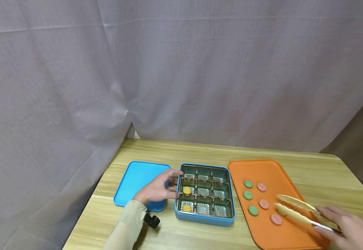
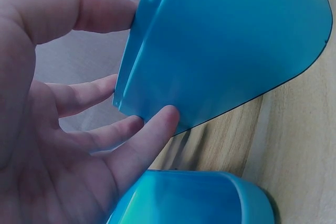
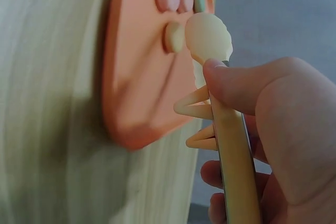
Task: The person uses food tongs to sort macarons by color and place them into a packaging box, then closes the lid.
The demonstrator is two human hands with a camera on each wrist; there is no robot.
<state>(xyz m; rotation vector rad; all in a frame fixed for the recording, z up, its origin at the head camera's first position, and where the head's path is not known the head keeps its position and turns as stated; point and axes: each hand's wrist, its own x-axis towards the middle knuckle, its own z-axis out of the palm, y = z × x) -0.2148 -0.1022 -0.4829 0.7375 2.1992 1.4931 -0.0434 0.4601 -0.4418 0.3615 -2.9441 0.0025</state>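
My left hand touches the left side of a blue box with its fingertips; in the left wrist view its fingers lie against the box wall. Inside is a tray divided into compartments, with one yellow macaron in the left middle compartment and another yellow macaron in the left front one. My right hand grips a pair of tongs with cream tips, spread apart above the orange tray. Just under the tips lies a yellow macaron, partly hidden in the head view.
Green macarons and pink macarons lie in two rough columns on the orange tray. A blue lid rests on the wooden table, left of the box and partly under my left hand. Grey cloth hangs behind.
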